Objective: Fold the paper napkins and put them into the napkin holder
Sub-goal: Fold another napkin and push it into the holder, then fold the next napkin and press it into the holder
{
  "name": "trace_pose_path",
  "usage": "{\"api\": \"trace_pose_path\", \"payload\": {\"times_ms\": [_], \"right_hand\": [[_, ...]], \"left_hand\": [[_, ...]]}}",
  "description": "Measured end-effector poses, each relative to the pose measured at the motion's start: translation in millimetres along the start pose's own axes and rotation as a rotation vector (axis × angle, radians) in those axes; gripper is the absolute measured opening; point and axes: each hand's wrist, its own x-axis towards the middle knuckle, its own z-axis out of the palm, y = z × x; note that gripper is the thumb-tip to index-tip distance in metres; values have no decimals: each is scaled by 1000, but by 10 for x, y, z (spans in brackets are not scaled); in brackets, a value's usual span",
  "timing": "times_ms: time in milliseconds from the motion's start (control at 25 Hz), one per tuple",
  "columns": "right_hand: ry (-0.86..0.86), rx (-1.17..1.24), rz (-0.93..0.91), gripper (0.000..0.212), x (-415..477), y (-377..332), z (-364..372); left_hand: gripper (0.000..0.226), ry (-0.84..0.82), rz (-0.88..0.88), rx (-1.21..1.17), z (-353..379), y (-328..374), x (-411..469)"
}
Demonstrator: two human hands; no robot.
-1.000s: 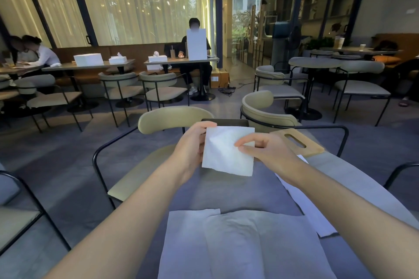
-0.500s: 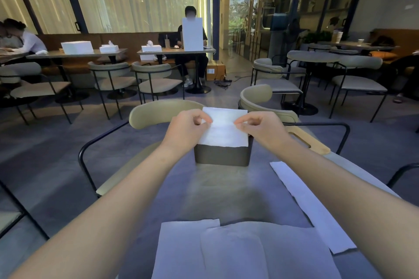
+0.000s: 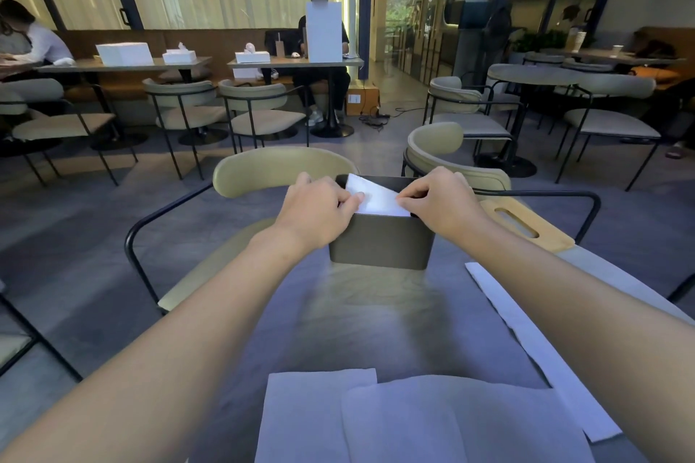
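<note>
A dark rectangular napkin holder stands at the far end of the grey table. A folded white napkin sits mostly inside it, only its top part showing above the rim. My left hand pinches the napkin's left edge and my right hand pinches its right edge, both over the holder's opening. Unfolded white napkins lie overlapping at the near edge of the table.
A long folded strip of paper lies along the right side of the table. A wooden lid with a slot rests right of the holder. Beige chairs stand beyond the table's far edge. People sit at tables in the background.
Both hands carried the folded napkin forward and lowered it into the holder; it stood well above the rim before and now only its top shows.
</note>
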Motion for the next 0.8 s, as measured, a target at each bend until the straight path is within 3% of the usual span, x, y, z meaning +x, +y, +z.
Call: {"api": "trace_pose_path", "payload": {"times_ms": [200, 400, 640, 800], "right_hand": [[58, 132, 4, 16, -128, 125, -276], [61, 158, 110, 13, -448, 410, -587], [18, 44, 154, 17, -941, 908, -803], [13, -7, 218, 16, -1198, 1297, -830]], "left_hand": [[36, 241, 86, -55, -62, 251, -112], [31, 238, 201, -177, 51, 873, -344], [20, -9, 219, -168, 585, 1429, -474], [27, -119, 219, -74, 956, 1592, -468]]}}
